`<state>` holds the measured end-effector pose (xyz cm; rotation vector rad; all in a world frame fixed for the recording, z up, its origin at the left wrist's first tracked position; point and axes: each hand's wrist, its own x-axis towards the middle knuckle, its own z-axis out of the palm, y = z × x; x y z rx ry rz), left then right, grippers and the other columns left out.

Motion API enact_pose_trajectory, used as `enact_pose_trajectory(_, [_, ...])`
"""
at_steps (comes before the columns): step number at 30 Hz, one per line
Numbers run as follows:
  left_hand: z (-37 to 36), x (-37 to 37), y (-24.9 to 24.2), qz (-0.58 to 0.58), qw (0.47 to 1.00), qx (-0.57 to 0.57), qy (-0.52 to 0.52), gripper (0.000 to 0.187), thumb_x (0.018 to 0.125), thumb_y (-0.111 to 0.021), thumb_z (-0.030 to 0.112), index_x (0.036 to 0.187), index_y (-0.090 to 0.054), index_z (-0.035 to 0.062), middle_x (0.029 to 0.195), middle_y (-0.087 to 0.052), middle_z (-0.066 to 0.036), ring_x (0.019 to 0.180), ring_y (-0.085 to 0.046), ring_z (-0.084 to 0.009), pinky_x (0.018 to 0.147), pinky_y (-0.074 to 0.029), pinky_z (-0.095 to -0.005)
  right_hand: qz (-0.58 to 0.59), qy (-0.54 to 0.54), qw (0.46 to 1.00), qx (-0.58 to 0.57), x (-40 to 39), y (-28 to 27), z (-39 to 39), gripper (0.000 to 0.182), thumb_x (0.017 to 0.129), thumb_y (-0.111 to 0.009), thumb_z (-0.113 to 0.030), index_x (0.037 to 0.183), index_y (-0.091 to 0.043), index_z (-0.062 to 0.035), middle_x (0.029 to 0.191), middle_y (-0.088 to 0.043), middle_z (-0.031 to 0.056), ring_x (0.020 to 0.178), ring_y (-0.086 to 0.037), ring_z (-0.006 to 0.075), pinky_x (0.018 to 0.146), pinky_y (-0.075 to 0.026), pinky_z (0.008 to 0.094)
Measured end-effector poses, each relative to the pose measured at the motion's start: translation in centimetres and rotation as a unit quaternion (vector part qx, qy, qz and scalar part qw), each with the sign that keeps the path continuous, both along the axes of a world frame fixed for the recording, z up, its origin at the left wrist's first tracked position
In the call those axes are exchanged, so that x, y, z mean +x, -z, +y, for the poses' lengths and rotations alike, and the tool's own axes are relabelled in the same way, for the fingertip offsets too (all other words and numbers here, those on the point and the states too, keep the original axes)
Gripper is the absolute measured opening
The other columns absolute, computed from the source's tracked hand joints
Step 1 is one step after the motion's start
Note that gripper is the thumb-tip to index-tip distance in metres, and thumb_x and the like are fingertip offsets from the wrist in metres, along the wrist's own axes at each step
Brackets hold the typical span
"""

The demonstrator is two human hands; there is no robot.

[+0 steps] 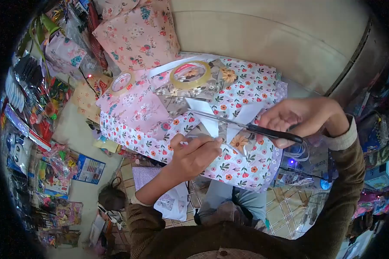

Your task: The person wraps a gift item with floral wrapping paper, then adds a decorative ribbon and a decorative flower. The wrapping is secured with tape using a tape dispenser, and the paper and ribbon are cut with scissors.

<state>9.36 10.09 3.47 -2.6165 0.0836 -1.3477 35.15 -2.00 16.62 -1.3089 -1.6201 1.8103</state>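
Note:
My right hand (289, 121) is closed round the black handles of a pair of scissors (263, 130), whose metal blades point left. The blades lie across a piece of paper (206, 122) with a white back and a grey floral face. My left hand (196, 156) pinches the lower edge of that paper. Beneath both hands spreads floral wrapping paper (255, 88) with red and orange flowers. A wide roll of clear tape (205, 77) and a smaller tape roll (122, 83) rest on the papers behind.
A pink floral wrapped package (138, 36) stands at the back. Packaged goods (56, 172) crowd the left side, and more goods (378, 172) are at the right. A purple and white sheet (173, 200) lies below the work surface, near my legs.

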Motion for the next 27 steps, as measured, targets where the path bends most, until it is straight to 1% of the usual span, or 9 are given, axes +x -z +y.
enact_pose_trajectory(2, [0.1,0.0,0.4,-0.041,0.999,0.014,-0.018,0.027,0.068,-0.077,0.011,0.085,-0.057,0.0162,0.083,-0.065,0.011,0.078,-0.060,-0.0044,0.079,-0.022,-0.0336,-0.003,0.001,0.999,-0.050,0.0,0.9,-0.6,0.029,0.088,-0.062,-0.010,0.112,-0.055,0.0031,0.089,-0.063,0.0012,0.082,-0.056,0.0033,0.070,-0.045,0.0179])
enact_pose_trajectory(3, [0.3,0.0,0.6,-0.062,0.997,0.021,-0.028,0.022,0.067,-0.077,0.011,0.079,-0.059,0.0172,0.082,-0.065,0.012,0.078,-0.060,-0.0039,0.079,-0.022,-0.0333,-0.037,-0.006,0.997,-0.066,0.2,1.1,-0.7,0.030,0.088,-0.064,-0.014,0.113,-0.056,0.0020,0.090,-0.063,-0.0003,0.084,-0.056,0.0035,0.070,-0.044,0.0171])
enact_pose_trajectory(6, [0.5,0.1,1.3,-0.108,0.992,0.024,-0.060,0.020,0.066,-0.077,0.011,0.066,-0.058,0.0195,0.085,-0.066,0.012,0.077,-0.060,-0.0029,0.080,-0.021,-0.0331,-0.037,-0.021,0.998,-0.046,0.8,1.3,-0.9,0.027,0.089,-0.061,-0.013,0.112,-0.056,0.0019,0.092,-0.063,-0.0004,0.083,-0.055,0.0030,0.069,-0.044,0.0168])
enact_pose_trajectory(9, [0.6,-0.4,1.5,-0.095,0.993,0.021,-0.059,0.029,0.058,-0.082,0.005,0.079,-0.067,0.0174,0.085,-0.063,0.012,0.081,-0.057,-0.0073,0.083,-0.024,-0.0351,-0.063,-0.029,0.996,-0.054,1.6,1.4,-0.9,0.026,0.088,-0.056,-0.009,0.111,-0.057,0.0024,0.095,-0.063,-0.0001,0.079,-0.052,0.0007,0.066,-0.042,0.0151])
enact_pose_trajectory(13, [0.7,-0.2,1.8,-0.114,0.992,-0.005,-0.057,0.031,0.057,-0.083,0.005,0.078,-0.065,0.0183,0.088,-0.064,0.012,0.082,-0.057,-0.0083,0.080,-0.026,-0.0346,-0.075,-0.031,0.994,-0.068,2.7,1.6,-0.9,0.026,0.086,-0.055,-0.005,0.110,-0.057,0.0043,0.088,-0.059,-0.0039,0.072,-0.045,-0.0033,0.058,-0.036,0.0114])
enact_pose_trajectory(16, [0.8,-0.2,2.0,-0.104,0.992,0.006,-0.066,0.031,0.058,-0.083,0.004,0.076,-0.063,0.0198,0.091,-0.065,0.013,0.083,-0.057,-0.0087,0.078,-0.027,-0.0341,-0.088,-0.015,0.990,-0.110,3.1,0.9,-1.1,0.033,0.081,-0.071,-0.007,0.110,-0.056,0.0034,0.079,-0.053,-0.0084,0.070,-0.043,-0.0013,0.060,-0.036,0.0159])
enact_pose_trajectory(19, [0.7,-0.1,2.3,-0.101,0.992,0.001,-0.073,0.032,0.059,-0.083,0.005,0.074,-0.061,0.0218,0.093,-0.065,0.014,0.083,-0.057,-0.0082,0.077,-0.027,-0.0337,-0.046,-0.018,0.992,-0.118,2.8,0.8,-1.0,0.022,0.084,-0.057,-0.003,0.104,-0.058,0.0054,0.077,-0.049,-0.0093,0.067,-0.038,-0.0042,0.055,-0.031,0.0124])
enact_pose_trajectory(22, [0.8,-0.3,2.0,-0.086,0.994,0.014,-0.072,0.033,0.060,-0.083,0.006,0.075,-0.060,0.0226,0.092,-0.065,0.015,0.083,-0.057,-0.0065,0.078,-0.027,-0.0332,-0.061,-0.039,0.996,-0.043,1.9,1.2,-0.9,0.022,0.083,-0.059,-0.003,0.104,-0.058,0.0048,0.075,-0.048,-0.0093,0.066,-0.040,-0.0033,0.057,-0.033,0.0132])
enact_pose_trajectory(27, [1.1,-0.5,2.4,-0.079,0.995,0.004,-0.057,0.034,0.058,-0.084,0.009,0.074,-0.059,0.0240,0.091,-0.066,0.015,0.084,-0.057,-0.0055,0.082,-0.027,-0.0330,-0.087,-0.042,0.995,-0.008,1.7,1.6,-0.8,0.024,0.081,-0.061,-0.003,0.104,-0.059,0.0048,0.079,-0.057,-0.0050,0.069,-0.048,0.0003,0.060,-0.039,0.0159])
